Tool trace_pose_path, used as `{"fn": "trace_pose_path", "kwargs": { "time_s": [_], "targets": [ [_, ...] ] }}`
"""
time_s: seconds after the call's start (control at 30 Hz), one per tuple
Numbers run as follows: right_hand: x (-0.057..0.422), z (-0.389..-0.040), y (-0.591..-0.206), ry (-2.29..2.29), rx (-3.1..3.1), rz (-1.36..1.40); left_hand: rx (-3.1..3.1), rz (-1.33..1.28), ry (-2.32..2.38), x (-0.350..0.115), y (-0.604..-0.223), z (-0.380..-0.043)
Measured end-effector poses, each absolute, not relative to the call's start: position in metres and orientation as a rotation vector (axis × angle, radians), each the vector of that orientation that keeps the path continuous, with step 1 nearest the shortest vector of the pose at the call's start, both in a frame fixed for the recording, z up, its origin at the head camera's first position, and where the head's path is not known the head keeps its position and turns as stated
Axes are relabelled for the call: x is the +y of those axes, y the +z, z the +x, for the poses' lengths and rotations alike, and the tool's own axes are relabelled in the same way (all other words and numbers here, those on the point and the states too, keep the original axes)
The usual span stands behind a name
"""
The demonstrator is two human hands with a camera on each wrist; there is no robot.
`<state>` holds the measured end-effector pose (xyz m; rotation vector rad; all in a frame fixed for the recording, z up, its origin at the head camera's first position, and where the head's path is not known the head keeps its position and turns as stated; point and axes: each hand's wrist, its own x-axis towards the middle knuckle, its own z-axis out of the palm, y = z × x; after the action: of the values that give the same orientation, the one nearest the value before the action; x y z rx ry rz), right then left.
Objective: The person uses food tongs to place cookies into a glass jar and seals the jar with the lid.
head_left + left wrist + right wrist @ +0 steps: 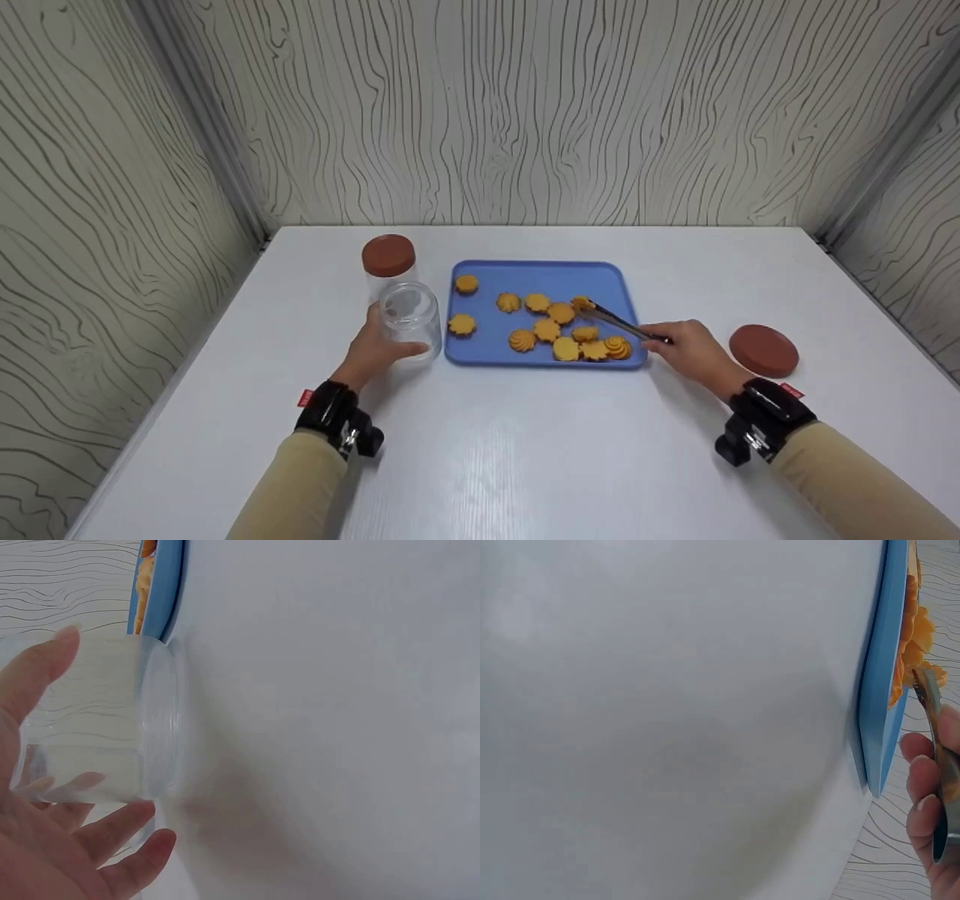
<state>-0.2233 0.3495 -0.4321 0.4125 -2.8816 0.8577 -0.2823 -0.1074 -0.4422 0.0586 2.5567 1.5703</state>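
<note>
My left hand [375, 346] grips a clear jar [86, 716] standing on the table left of the tray, thumb on one side and fingers on the other. No lid is on this jar and I see nothing inside it. My right hand [688, 351] holds metal tongs [619, 322] over the right part of a blue tray [487, 352]. At the tips of the tongs is a yellow cookie [583, 302]. Several more cookies [547, 330] lie on the tray, mostly toward its right half, in flower and swirl shapes.
Behind the held jar stands a second jar with a reddish-brown lid [388, 256]. Another reddish-brown lid [763, 350] lies flat on the white table [525, 450], beyond my right wrist. Patterned panels [480, 112] rise at the back and both sides.
</note>
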Motion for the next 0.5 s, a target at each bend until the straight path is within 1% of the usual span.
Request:
{"fn": "trace_pose_path", "kwargs": {
  "time_s": [0.5],
  "targets": [
    [0.336,-0.222,-0.417,0.922,-2.852,0.418,2.521,0.086,1.658,-0.106,-0.443,-0.282]
  ]
}}
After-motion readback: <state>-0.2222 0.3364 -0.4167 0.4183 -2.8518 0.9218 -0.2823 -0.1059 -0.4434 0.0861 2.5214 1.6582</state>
